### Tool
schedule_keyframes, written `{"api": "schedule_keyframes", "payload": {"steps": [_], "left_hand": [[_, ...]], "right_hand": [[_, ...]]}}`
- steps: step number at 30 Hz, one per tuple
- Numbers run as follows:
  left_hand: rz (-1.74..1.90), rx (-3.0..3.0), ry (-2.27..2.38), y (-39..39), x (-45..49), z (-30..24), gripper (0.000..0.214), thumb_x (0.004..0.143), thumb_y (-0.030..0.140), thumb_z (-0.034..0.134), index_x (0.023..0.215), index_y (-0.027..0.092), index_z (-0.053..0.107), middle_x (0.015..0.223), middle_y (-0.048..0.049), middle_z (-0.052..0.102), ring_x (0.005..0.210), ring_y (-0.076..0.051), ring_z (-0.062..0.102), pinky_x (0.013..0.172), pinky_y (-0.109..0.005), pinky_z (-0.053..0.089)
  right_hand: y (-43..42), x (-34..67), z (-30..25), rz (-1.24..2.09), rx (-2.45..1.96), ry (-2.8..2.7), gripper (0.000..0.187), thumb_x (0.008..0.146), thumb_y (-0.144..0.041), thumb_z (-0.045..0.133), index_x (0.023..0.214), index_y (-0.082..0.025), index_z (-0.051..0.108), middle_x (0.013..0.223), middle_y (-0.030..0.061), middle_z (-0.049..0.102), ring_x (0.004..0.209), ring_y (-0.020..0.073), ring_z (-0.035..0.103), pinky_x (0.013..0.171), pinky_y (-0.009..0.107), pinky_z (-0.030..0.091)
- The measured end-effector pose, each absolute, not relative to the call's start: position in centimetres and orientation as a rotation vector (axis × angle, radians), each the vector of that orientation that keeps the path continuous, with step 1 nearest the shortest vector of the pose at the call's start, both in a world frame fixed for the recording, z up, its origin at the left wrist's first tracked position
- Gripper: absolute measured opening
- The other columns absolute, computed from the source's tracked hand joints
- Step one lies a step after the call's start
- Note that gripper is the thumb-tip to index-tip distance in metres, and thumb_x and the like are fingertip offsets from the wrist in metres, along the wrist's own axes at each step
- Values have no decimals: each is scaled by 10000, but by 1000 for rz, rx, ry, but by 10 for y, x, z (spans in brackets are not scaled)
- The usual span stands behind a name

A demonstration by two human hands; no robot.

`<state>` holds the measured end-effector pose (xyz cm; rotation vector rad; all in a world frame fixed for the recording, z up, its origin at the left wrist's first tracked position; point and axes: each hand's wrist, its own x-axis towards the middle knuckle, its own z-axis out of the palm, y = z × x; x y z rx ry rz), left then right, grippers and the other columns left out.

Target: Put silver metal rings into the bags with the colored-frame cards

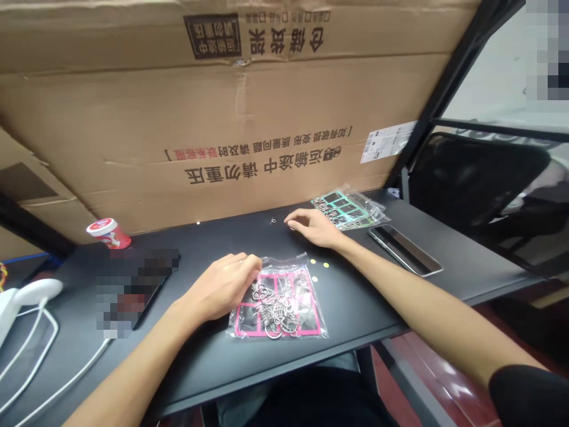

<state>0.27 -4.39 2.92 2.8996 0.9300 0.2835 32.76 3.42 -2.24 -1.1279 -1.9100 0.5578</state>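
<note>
Nearest the lens, the left forearm [133, 362], laid across the front edge of a black desk [213, 367]. Left hand [222, 287] loosely curled, fingers together, pinching nothing, resting on the top edge of a clear bag [278, 302] of silver metal rings on pink card. Right hand [311, 228] arched, fingers curled downward, empty, just beside a tiny wire ring [272, 220]. Farther out, a second bag on teal card [349, 207] and a smartphone [404, 249].
</note>
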Motion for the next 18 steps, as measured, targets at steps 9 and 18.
{"api": "schedule_keyframes", "payload": {"steps": [9,18], "left_hand": [[310,2957,895,-45,3,30,218,1166,261,333,1077,222,529,973,-27,702,851,-215,621,828,-363,461],[330,2968,892,-45,3,28,173,1157,235,372,1075,223,524,954,-11,700,829,-205,618,805,-355,455]], "right_hand": [[51,336,-34,201,-1245,-2277,234,1014,-213,651,1156,-198,837,1171,137,798,1062,300,770,1036,476,619],[44,357,-29,486,-1198,-2197,305,956,-103,637,1188,-223,796,1171,72,809,1023,221,779,974,367,628]]}}
